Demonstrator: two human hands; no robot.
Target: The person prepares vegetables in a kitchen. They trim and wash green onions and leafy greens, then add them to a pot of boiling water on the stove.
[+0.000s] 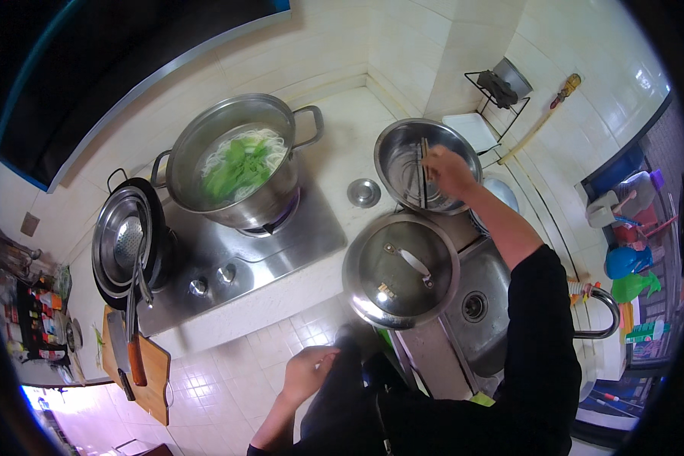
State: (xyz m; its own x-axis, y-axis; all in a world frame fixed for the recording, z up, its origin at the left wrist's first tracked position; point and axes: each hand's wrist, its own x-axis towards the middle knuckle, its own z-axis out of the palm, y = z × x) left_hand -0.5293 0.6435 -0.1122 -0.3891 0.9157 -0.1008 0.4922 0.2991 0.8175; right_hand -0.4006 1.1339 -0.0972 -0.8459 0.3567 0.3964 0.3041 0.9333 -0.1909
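Note:
My right hand (pixel 451 172) grips a pair of chopsticks (pixel 424 149) over a stainless steel bowl (pixel 389 149). The tips point down into the bowl, which has a shiny inside. Low in front of my body, my left hand (pixel 309 373) hangs loosely curled, with nothing seen in it. To the left, a two-handled steel pot (pixel 256 211) stands on the lit gas burner. White noodles (pixel 271 138) and green leafy vegetables (pixel 236 171) lie in its cloudy water. A glass pot lid (pixel 402 271) with a metal handle rests between the bowl and my body, partly over the sink edge.
A steel sink (pixel 479 330) with a curved faucet (pixel 607 313) lies at right. Left of the pot, a wok (pixel 158 228) holds nested steel bowls and a ladle. A cleaver (pixel 117 342) lies on a wooden cutting board (pixel 154 376) jutting past the counter. A small steel lid (pixel 363 193) sits mid-counter.

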